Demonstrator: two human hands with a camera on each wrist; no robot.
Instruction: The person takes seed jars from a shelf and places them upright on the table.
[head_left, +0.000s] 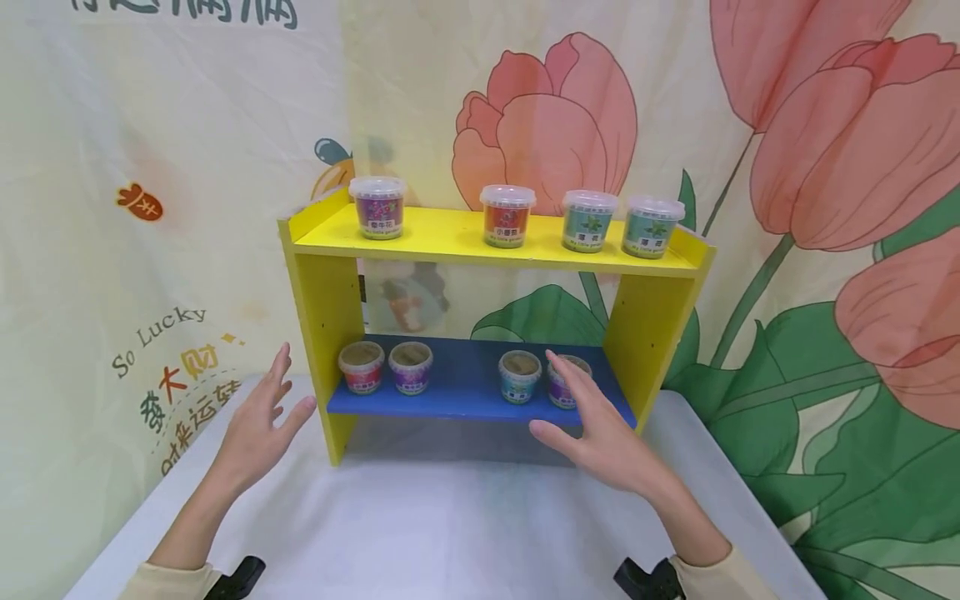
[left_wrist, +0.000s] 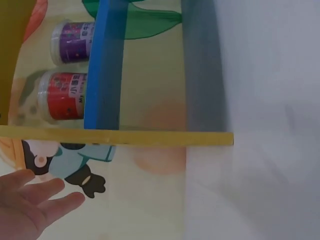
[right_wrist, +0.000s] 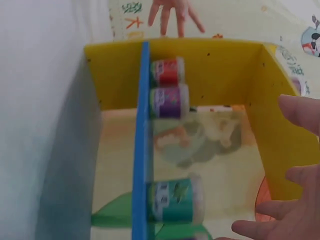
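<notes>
The left hand (head_left: 257,429) and right hand (head_left: 603,437) hold nothing, fingers extended, seemingly mid-reach. A purple tub (head_left: 560,394) stands near the blue shelf's (head_left: 465,375) right edge; taking it would need the right hand's grasp.

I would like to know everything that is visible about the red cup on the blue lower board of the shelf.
The red cup is a small round tub, apparently plastic, with a red wrap printed with Chinese characters and small lettering. Its pale, see-through lid is on, and something brownish shows through the top. It stands upright on the blue board, at the left end, near the yellow side panel and close beside a purple cup. Neither hand touches it.
</notes>
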